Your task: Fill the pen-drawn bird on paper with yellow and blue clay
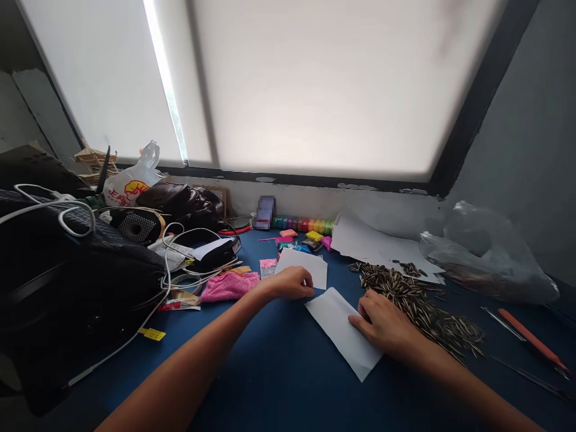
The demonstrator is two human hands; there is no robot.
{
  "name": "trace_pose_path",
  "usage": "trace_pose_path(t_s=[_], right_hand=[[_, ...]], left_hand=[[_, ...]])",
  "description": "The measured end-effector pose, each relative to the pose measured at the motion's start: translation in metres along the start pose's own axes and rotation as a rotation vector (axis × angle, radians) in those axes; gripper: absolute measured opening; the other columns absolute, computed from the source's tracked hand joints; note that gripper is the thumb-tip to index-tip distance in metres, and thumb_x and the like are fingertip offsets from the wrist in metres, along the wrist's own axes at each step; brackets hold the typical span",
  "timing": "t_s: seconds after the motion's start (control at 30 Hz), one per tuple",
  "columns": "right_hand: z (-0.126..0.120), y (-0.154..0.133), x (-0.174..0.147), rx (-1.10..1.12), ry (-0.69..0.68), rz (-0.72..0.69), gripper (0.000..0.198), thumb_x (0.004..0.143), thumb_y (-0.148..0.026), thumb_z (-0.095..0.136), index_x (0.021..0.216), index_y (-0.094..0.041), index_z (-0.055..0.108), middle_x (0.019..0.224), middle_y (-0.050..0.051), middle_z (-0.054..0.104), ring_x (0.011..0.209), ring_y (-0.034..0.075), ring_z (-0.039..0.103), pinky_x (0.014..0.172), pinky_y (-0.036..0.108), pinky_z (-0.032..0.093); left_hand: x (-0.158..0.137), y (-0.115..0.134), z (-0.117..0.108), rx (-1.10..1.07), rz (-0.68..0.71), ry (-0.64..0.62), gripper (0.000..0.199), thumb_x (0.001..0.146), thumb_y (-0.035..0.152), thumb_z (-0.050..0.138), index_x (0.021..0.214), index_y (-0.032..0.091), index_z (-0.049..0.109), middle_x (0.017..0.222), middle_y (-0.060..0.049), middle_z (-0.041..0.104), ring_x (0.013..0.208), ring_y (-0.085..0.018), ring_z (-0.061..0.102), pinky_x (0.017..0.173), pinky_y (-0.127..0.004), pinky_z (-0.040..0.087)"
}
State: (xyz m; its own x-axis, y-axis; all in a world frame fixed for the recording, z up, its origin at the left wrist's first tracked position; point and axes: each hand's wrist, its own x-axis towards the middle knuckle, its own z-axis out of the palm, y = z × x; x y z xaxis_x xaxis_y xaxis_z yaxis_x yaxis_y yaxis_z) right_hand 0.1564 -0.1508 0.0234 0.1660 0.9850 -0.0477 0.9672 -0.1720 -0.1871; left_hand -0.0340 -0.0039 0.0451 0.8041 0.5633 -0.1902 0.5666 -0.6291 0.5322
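A white sheet of paper (339, 330) lies slanted on the blue table in front of me. My right hand (382, 318) rests over its right edge, thumb on the paper and the other fingers curled, holding it there. Just beyond the sheet's far left corner is my left hand (294, 282), with fingers bent inward and tips close together. Whether anything small is between those tips is hidden. Behind that hand lies a second white paper (315, 270), partly covered by it. A heap of striped sunflower seeds (405, 291) spreads beside and beyond my right hand.
On the left are a black bag (81, 288), white cables and a pink cloth (229, 285). Colourful packets (315, 236) and a phone (265, 211) stand near the wall. Stacked papers (364, 237), a plastic bag (499, 252) and an orange-handled tool (531, 339) are to the right.
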Motion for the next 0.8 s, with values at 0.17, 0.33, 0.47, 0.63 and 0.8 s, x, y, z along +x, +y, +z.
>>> trace_pose_path(t_s=[0.17, 0.33, 0.47, 0.63, 0.8], right_hand=[[-0.01, 0.006, 0.006, 0.185, 0.058, 0.001, 0.024, 0.096, -0.038, 0.053, 0.097, -0.016, 0.062, 0.09, 0.002, 0.064, 0.073, 0.012, 0.061, 0.067, 0.031, 0.052], [-0.032, 0.0, 0.003, 0.429, 0.182, -0.086, 0.035, 0.094, -0.05, 0.042, 0.076, -0.021, 0.053, 0.07, -0.001, 0.057, 0.06, 0.013, 0.054, 0.051, 0.025, 0.043], [-0.043, -0.008, 0.001, 0.552, 0.304, -0.067, 0.038, 0.087, -0.059, 0.045, 0.074, -0.023, 0.05, 0.068, 0.0, 0.056, 0.057, 0.014, 0.05, 0.046, 0.026, 0.039], [-0.043, 0.001, 0.002, 0.657, 0.411, 0.049, 0.041, 0.084, -0.063, 0.046, 0.077, -0.023, 0.051, 0.068, 0.002, 0.058, 0.055, 0.017, 0.054, 0.047, 0.028, 0.042], [-0.034, 0.012, 0.005, 0.7, 0.404, 0.082, 0.042, 0.078, -0.065, 0.051, 0.071, -0.024, 0.051, 0.065, 0.001, 0.057, 0.055, 0.017, 0.053, 0.046, 0.029, 0.042]], left_hand=[[0.005, 0.007, 0.014, -0.274, 0.024, 0.08, 0.049, 0.081, 0.034, 0.063, 0.123, 0.009, 0.058, 0.104, -0.011, 0.069, 0.081, -0.017, 0.065, 0.07, -0.025, 0.049], [0.008, 0.009, 0.014, -0.498, 0.09, 0.207, 0.064, 0.084, 0.039, 0.063, 0.138, 0.009, 0.043, 0.125, -0.018, 0.059, 0.102, -0.02, 0.064, 0.08, -0.026, 0.051], [0.013, 0.004, 0.01, -0.52, 0.155, 0.264, 0.043, 0.096, 0.029, 0.043, 0.134, 0.01, 0.047, 0.12, -0.016, 0.062, 0.102, -0.017, 0.064, 0.083, -0.027, 0.051], [0.022, -0.004, 0.023, -0.305, 0.167, 0.269, 0.034, 0.085, 0.005, 0.043, 0.111, 0.01, 0.063, 0.105, -0.012, 0.067, 0.093, -0.017, 0.064, 0.085, -0.029, 0.05], [0.024, -0.002, 0.038, -0.009, 0.208, 0.241, 0.02, 0.081, 0.007, 0.05, 0.089, 0.014, 0.067, 0.104, -0.01, 0.062, 0.103, -0.023, 0.058, 0.094, -0.034, 0.044]])
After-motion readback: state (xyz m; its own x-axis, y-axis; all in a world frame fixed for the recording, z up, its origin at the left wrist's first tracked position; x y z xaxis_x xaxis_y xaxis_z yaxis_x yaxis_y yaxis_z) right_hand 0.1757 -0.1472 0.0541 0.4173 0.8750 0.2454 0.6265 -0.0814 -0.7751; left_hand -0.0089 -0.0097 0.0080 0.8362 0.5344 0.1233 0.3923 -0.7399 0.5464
